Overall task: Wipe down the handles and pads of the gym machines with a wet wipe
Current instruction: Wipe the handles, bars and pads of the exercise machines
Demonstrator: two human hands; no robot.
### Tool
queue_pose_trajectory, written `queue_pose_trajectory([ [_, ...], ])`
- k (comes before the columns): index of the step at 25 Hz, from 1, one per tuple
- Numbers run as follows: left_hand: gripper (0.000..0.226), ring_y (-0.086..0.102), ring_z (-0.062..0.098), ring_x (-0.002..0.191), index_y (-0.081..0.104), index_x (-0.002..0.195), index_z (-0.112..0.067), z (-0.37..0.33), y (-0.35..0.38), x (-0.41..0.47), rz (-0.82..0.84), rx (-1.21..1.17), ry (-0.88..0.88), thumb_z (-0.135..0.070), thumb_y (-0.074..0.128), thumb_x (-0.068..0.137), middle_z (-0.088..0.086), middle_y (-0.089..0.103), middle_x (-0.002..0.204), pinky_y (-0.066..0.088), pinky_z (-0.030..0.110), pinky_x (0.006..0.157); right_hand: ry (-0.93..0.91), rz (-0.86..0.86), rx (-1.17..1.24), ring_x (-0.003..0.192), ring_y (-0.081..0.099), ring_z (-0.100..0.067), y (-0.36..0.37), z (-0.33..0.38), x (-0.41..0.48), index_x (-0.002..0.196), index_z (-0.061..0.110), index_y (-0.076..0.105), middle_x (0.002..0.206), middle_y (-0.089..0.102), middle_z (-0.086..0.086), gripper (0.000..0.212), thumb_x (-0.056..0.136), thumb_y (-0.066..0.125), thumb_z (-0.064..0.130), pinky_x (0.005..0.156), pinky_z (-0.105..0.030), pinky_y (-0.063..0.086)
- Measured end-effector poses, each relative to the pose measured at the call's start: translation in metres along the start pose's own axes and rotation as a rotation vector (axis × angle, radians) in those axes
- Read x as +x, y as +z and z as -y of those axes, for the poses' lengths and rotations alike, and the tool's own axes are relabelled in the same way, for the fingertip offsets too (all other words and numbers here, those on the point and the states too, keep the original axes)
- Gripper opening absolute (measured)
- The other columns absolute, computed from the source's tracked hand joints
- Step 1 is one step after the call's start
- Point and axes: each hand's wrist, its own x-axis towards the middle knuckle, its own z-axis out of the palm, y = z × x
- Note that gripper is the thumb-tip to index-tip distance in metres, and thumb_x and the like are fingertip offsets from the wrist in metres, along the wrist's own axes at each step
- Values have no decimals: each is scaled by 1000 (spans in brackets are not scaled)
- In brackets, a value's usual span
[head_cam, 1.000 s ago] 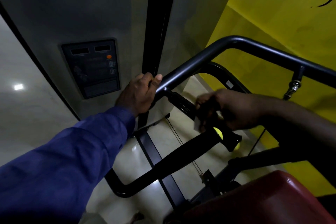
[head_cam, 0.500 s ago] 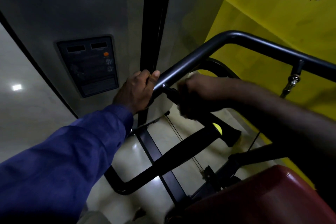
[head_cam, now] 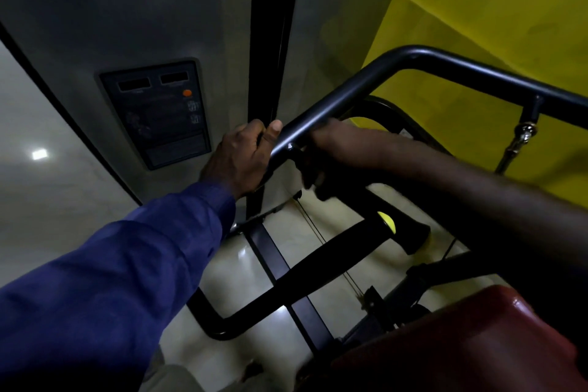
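Black bar and handle, yellow wall, dark red pad, blue sleeve, orange button.

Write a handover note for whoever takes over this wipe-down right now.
Left hand grips the end of the bar.
Right hand is curled round the handle just under the bar. It is blurred and the wipe is not visible, perhaps under the fingers.
Done: cannot tell what is wiped.
Left: treat the handle down to its end, the bar and the red pad as to do.
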Motion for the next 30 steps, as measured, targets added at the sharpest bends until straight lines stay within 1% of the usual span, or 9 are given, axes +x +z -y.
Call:
queue_pose_trajectory([
  [3, 68, 52, 23, 73, 53, 83, -16, 0, -1, -1, 1, 6, 8, -73, 20, 99, -2, 51, 76, 35, 35, 65, 51, 25, 460, 106, 68, -41, 12, 11, 9, 114, -11, 66, 115, 67, -30, 27, 105, 48, 6, 88, -24, 46],
  [6, 67, 55, 21, 71, 52, 81, -17, -1, -2, -2, 16, -4, -7, -73, 21, 99, -1, 53, 76, 38, 35, 63, 104, 106, 287, 78, 74, -28, -3, 6, -7, 96, -2, 71, 98, 73, -21, 23, 103, 50, 5, 77, -40, 63],
  [8, 62, 53, 16, 69, 50, 78, -19, -2, -2, -1, 23, -7, -3, -71, 24, 101, -3, 51, 75, 36, 33, 63, 140, 284, 202, 88, 76, -14, -9, -8, -24, 94, 16, 77, 101, 78, -5, 16, 98, 63, 9, 85, -35, 63],
  [12, 64, 52, 15, 66, 51, 78, -17, -3, -1, 0, 4, 4, 21, -71, 23, 100, -2, 51, 71, 32, 32, 62, 42, -82, 244, 107, 70, -33, 1, -17, 9, 109, 4, 73, 110, 74, -15, 21, 104, 53, 5, 101, -41, 54],
  [17, 67, 53, 13, 64, 53, 80, -16, -1, -1, -1, -12, 38, 32, -71, 21, 100, -2, 53, 70, 30, 31, 59, 32, -291, 205, 91, 73, -10, 17, -17, 8, 100, 18, 83, 95, 80, 0, 29, 88, 78, 44, 80, -25, 56],
  [20, 65, 52, 15, 65, 53, 81, -16, -2, 1, 0, -16, 53, 38, -70, 23, 101, -4, 51, 71, 30, 31, 60, 271, 13, 641, 78, 64, -26, 25, -30, -34, 97, 4, 79, 92, 74, -25, 43, 85, 80, 46, 73, -37, 48],
  [23, 65, 53, 20, 67, 53, 82, -15, -2, 2, 0, -28, 66, 41, -69, 24, 101, -4, 52, 71, 32, 32, 61, 296, 276, 1159, 93, 67, -29, 30, -28, -22, 119, -6, 70, 106, 74, -21, 48, 95, 72, 36, 91, -38, 52],
  [26, 66, 53, 21, 69, 56, 83, -14, -2, 1, -1, -37, 63, 29, -69, 25, 100, -3, 53, 71, 29, 31, 62, 303, 194, 1690, 100, 71, -33, 37, -20, 14, 122, -11, 64, 117, 70, -26, 50, 102, 60, 35, 95, -39, 59],
  [30, 63, 54, 21, 68, 56, 83, -15, -1, 0, -1, -40, 55, 42, -67, 26, 103, -2, 54, 71, 31, 32, 62, 377, 4, 1736, 126, 63, -40, 68, -42, -24, 132, 4, 67, 147, 51, -33, 41, 97, 67, 25, 116, -44, 44],
])
